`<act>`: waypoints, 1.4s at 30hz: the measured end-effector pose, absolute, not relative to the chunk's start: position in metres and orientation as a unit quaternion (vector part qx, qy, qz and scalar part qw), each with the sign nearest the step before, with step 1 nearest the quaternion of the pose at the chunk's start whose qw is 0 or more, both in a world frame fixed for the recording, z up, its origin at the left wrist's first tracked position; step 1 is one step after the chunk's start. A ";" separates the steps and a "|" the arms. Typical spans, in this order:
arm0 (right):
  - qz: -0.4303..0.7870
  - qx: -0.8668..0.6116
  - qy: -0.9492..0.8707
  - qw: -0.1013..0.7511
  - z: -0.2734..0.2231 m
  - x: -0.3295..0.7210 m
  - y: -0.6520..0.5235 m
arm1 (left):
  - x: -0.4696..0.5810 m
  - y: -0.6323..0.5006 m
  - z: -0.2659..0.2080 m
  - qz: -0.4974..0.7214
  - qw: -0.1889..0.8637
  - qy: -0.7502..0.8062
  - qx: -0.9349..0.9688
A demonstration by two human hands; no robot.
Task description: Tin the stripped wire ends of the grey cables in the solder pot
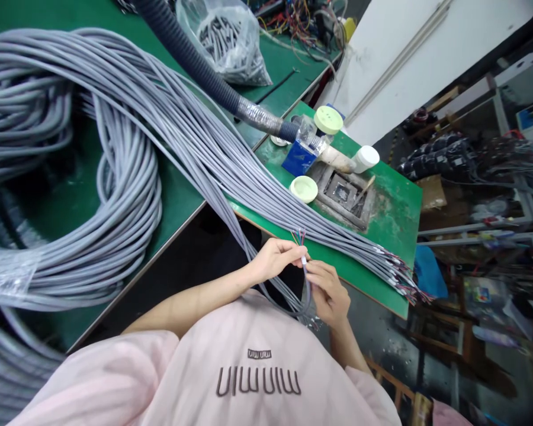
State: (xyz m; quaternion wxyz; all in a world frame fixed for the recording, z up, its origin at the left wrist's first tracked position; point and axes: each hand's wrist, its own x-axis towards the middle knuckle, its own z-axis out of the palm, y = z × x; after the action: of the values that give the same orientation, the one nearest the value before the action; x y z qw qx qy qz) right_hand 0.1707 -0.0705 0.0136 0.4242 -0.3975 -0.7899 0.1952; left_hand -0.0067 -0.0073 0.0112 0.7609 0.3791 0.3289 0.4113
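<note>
Close to my chest, my left hand (279, 258) pinches the end of a grey cable (308, 284). Thin coloured wires (299, 237) fan out above the fingertips, and a short white band (304, 260) sits just below them. My right hand (328, 291) grips the same cable slightly lower, fingers curled round it. From there the cable bends down and back to the left among other grey cables. A thick bundle of grey cables (249, 177) runs across the table just beyond my hands, its stripped ends (404, 278) fanned out at the right edge.
Large cable coils (128, 195) cover the green table at left. Behind the bundle stand a black ribbed hose (195, 65), a blue box (299, 157), round pale lids (304, 189) and a square soldering pot (342, 192). A plastic bag (231, 47) of grey pieces lies farther back. Shelves fill the right.
</note>
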 end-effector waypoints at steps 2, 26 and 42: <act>0.217 -0.431 -0.755 0.444 0.015 0.169 -0.072 | -0.005 -0.009 0.010 0.402 0.758 0.335 0.389; 0.478 -0.583 -0.525 0.394 0.015 0.154 -0.075 | 0.001 -0.008 0.014 0.452 0.786 0.349 0.235; 0.443 -0.598 -0.512 0.429 0.025 0.140 -0.047 | 0.003 -0.015 0.011 0.463 0.752 0.345 0.318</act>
State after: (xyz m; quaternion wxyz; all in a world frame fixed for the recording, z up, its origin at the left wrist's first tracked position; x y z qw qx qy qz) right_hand 0.1400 -0.0474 0.0251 0.4288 -0.5979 -0.5122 0.4431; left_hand 0.0032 -0.0146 0.0110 0.7518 0.3184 0.3451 0.4630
